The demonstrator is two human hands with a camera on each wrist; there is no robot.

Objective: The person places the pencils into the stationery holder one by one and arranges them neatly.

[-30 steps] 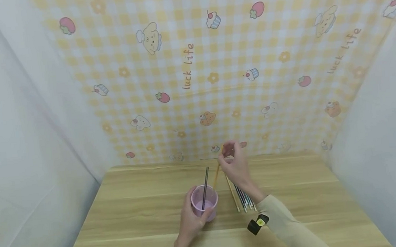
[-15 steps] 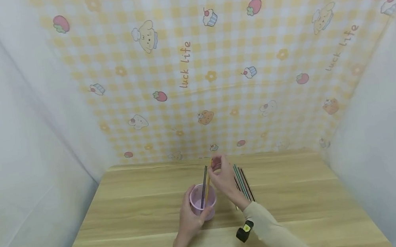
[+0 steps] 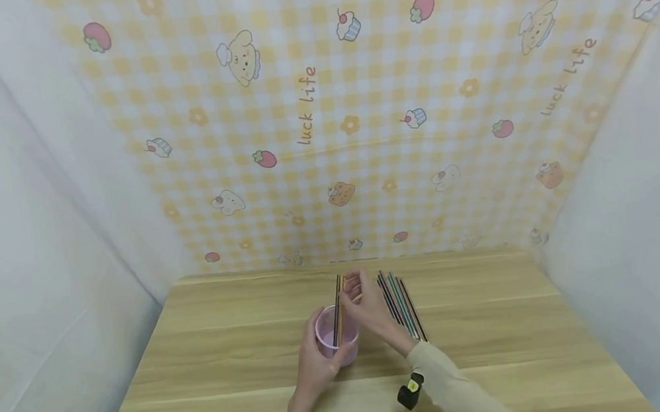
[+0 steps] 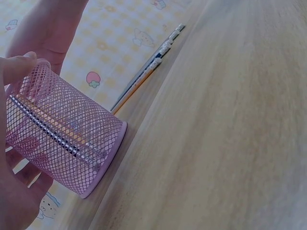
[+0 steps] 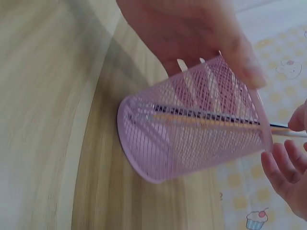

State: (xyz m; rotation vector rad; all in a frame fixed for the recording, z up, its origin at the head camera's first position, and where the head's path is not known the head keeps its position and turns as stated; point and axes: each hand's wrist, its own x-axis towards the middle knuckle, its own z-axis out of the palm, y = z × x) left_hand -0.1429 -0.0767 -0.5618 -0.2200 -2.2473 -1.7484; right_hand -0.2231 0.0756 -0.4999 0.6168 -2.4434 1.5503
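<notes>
In the head view my left hand (image 3: 319, 361) grips a pink mesh pen cup (image 3: 346, 357), thumb on the near side and fingers around the left. The cup stands tilted on the table in the left wrist view. Dark pencils (image 3: 337, 315) and a yellow pencil (image 3: 343, 321) lean together inside it, their lower ends near the base. My right hand (image 3: 369, 307) is above the rim, pinching the yellow pencil near its top. In the right wrist view the thumb touches the pencil, while the lower fingers (image 5: 283, 167) curl beside the rim.
Several more pencils (image 3: 399, 305), dark, teal and brown, lie side by side on the wooden table (image 3: 484, 324) to the right of the cup. A yellow checked cloth (image 3: 385, 161) hangs behind the table, with white sheets (image 3: 72, 257) at both sides.
My right hand has moved left and down from above the loose pencils, bringing the yellow pencil into the cup next to the dark ones. The left hand keeps its grip on the cup.
</notes>
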